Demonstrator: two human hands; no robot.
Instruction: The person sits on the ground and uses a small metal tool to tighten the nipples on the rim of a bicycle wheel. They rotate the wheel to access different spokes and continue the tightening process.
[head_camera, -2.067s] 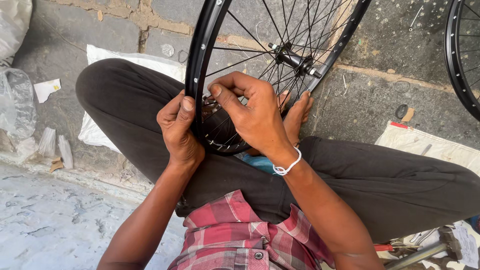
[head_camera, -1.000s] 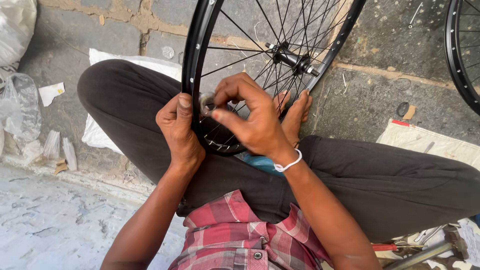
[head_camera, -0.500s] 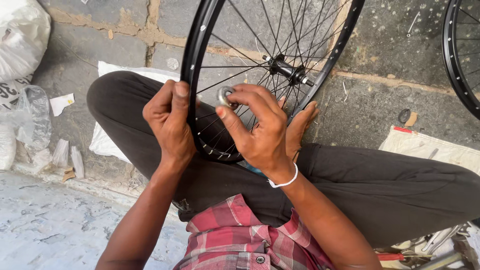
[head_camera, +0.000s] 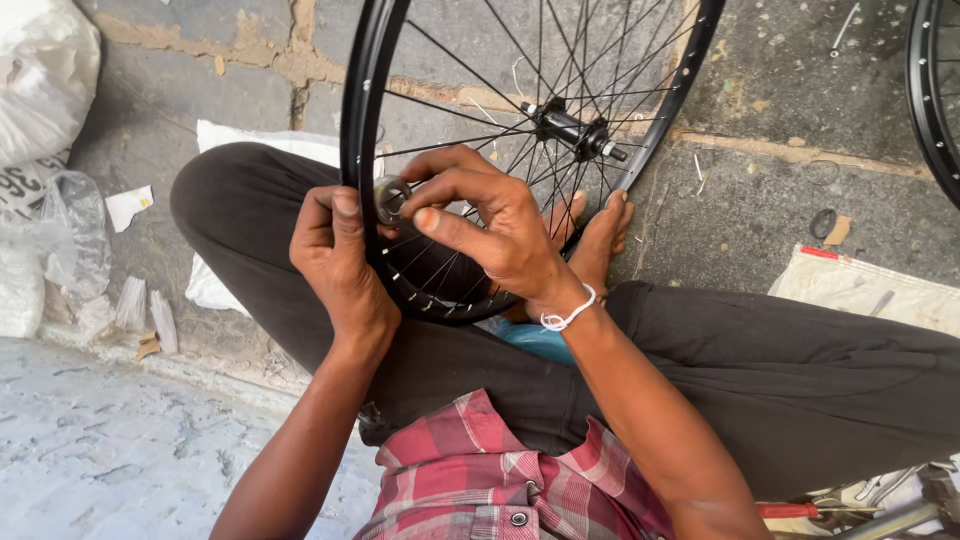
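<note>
A black bicycle wheel with thin metal spokes (head_camera: 362, 150) stands upright between the knees of a person who sits cross-legged on the grey stone floor (head_camera: 770, 110), its lower rim resting in the lap of the dark trousers (head_camera: 800, 370). The left hand (head_camera: 335, 262) is clenched round the rim on the wheel's left side, thumb pointing up along the black edge. The right hand (head_camera: 495, 225) reaches in through the spokes and pinches a small round silver spoke tool (head_camera: 390, 198) between thumb and fingers, right against the inner side of the rim and just beside the left thumb. A white cord bracelet (head_camera: 568, 315) sits at the right wrist. The black hub with its silver axle (head_camera: 572, 128) lies above and to the right of both hands, and a bare foot (head_camera: 600, 240) shows behind the lower spokes. A second black wheel rim (head_camera: 925, 90) stands at the right edge. White plastic sacks (head_camera: 45, 80) lie at the left. A red-handled tool (head_camera: 800, 510) lies at the lower right
</note>
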